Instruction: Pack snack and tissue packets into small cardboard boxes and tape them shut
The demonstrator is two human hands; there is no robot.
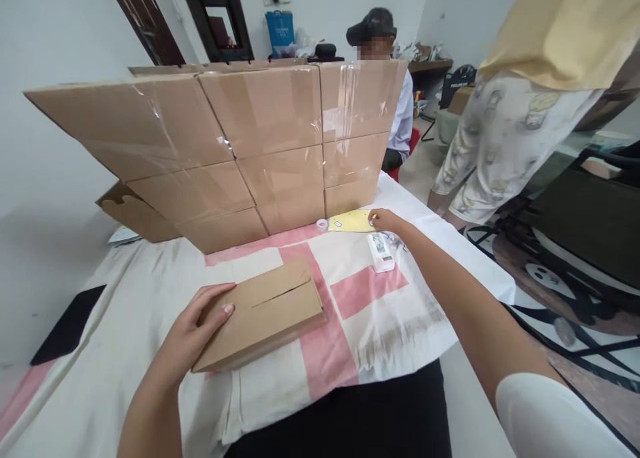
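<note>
A flat brown cardboard mailer box lies on the pink-and-white cloth near me. My left hand rests on the box's left end, fingers flat and the thumb laid over its top. My right hand is stretched far forward, fingertips pinched on the right edge of a yellow sheet that lies at the foot of the cardboard wall. A small white device lies just below that hand. A small roll of tape sits left of the yellow sheet.
A wall of taped cardboard boxes stands across the table's far side. Behind it sits a person in a cap. Another person in a yellow top stands at the right. A black pad lies at the left.
</note>
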